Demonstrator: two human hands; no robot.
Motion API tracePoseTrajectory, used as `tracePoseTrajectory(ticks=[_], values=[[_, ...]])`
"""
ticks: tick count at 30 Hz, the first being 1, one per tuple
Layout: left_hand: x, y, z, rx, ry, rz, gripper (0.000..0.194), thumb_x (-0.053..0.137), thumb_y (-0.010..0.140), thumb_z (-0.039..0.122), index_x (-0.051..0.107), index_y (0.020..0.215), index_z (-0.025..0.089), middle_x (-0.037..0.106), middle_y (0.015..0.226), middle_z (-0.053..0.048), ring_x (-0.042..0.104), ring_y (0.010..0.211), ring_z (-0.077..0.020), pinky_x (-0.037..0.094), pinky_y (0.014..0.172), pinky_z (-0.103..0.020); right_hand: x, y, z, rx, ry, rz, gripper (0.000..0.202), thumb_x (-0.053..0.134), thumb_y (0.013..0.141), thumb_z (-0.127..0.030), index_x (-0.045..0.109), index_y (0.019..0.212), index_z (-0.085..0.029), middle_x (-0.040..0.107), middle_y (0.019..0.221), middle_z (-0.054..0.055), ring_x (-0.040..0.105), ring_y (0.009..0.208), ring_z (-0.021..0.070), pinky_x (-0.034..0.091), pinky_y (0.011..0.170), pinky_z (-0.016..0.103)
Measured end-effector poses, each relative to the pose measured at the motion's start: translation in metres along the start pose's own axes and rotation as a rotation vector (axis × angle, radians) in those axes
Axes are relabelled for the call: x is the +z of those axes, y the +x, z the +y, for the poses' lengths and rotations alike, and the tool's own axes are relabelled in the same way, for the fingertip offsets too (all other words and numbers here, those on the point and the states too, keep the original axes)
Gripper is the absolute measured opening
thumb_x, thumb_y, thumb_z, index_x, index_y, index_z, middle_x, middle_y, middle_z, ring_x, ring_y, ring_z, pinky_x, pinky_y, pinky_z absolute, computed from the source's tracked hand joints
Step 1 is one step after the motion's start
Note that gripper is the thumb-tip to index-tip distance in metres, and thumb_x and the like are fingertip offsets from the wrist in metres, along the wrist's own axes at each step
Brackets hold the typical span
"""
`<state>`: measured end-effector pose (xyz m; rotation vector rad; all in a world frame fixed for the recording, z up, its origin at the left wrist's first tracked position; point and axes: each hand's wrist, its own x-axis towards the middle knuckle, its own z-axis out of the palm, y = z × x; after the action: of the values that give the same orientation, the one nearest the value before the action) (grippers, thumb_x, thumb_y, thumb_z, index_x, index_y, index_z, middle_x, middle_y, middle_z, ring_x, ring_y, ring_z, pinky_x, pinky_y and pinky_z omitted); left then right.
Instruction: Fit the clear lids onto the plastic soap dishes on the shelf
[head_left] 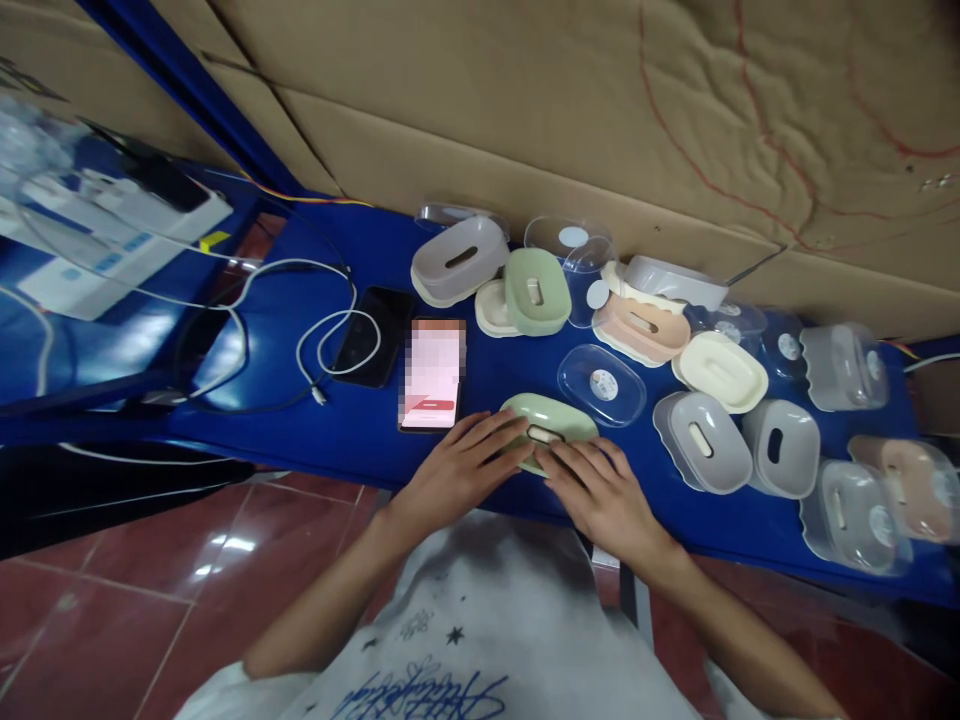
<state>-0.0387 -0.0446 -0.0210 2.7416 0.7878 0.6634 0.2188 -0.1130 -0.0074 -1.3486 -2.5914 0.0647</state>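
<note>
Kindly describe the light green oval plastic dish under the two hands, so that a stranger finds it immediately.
Find the near edge of the long blue table, just right of the phone with the pinkish lit screen. There lies the light green oval plastic dish. The other green dish sits farther back; only this one has the left hand and right hand on it.

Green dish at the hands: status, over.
Left hand and right hand both on green dish. Pale piece at dish's middle. Clear lid just beyond, lit phone to the left.

The blue script on the shirt and lid labels are illegible.
</note>
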Motion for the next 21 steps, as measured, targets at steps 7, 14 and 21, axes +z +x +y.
tracePoseTrajectory(ticks=[7,14,21], values=[[0.001,-0.003,0.003,-0.033,0.002,-0.034,0.033,0.061,0.108,0.020,0.064,0.142,0.021,0.063,0.156,-0.008,0.052,0.151,-0.0271,0.049,0.121,-0.047,-0.009,-0.013,0.026,0.002,0.126,0.142,0.059,0.059,0.108,-0.023,0.044,0.165,-0.024,0.071,0.144,0.010,0.066,0.133,0.0249,0.048,0.121,0.049],[0.001,-0.003,0.008,-0.133,-0.043,0.094,0.025,0.067,0.104,0.021,0.066,0.129,0.021,0.063,0.150,-0.014,0.056,0.145,-0.0325,0.053,0.118,-0.055,-0.048,0.015,0.084,0.352,-0.075,0.375,0.036,0.058,0.108,-0.028,0.066,0.143,-0.025,0.072,0.141,0.012,0.068,0.129,0.0310,0.054,0.109,0.051],[0.007,-0.004,0.005,-0.148,-0.229,0.177,0.032,0.073,0.099,0.015,0.061,0.127,0.023,0.052,0.155,-0.016,0.046,0.154,-0.0354,0.054,0.120,-0.058,-0.023,0.123,0.120,0.715,-0.147,0.279,0.052,0.056,0.105,-0.059,0.067,0.133,-0.016,0.079,0.108,0.018,0.071,0.090,0.0318,0.058,0.083,0.051]])
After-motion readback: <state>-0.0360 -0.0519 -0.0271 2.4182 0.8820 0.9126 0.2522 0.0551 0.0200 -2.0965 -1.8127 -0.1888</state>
